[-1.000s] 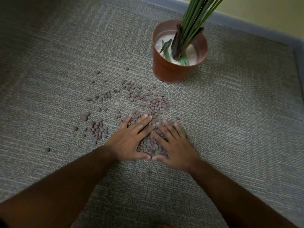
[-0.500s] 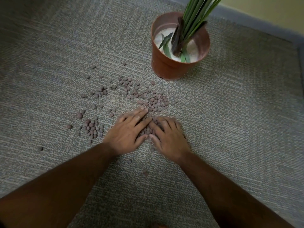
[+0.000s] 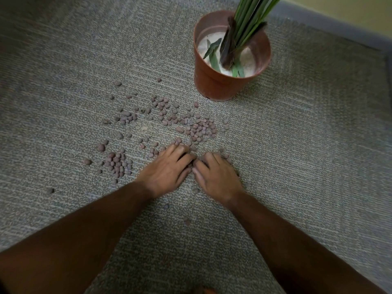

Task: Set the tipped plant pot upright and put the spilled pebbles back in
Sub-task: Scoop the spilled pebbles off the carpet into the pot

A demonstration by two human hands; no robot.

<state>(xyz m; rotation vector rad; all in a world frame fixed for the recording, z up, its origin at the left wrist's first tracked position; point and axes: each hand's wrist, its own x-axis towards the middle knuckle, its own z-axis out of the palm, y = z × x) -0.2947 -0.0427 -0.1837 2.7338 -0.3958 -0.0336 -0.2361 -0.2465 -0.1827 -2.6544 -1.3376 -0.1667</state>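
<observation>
The terracotta plant pot (image 3: 214, 83) stands upright at the back right, with green stalks (image 3: 252, 15) rising from a pale filling. Brownish pebbles (image 3: 199, 130) lie scattered on the carpet in front of it, with a smaller cluster (image 3: 117, 163) to the left. My left hand (image 3: 167, 170) and my right hand (image 3: 216, 177) rest side by side on the carpet, fingers curled inward over a heap of pebbles between them. Most of that heap is hidden under my fingers.
Grey textured carpet (image 3: 307, 145) covers the floor. A grey skirting and yellow wall (image 3: 339, 9) run along the back right. A few stray pebbles (image 3: 186, 221) lie near my forearms.
My fingers have curled from flat and spread to cupped, drawing the pebbles between my hands into a tighter heap that they now cover. The pot has not moved.
</observation>
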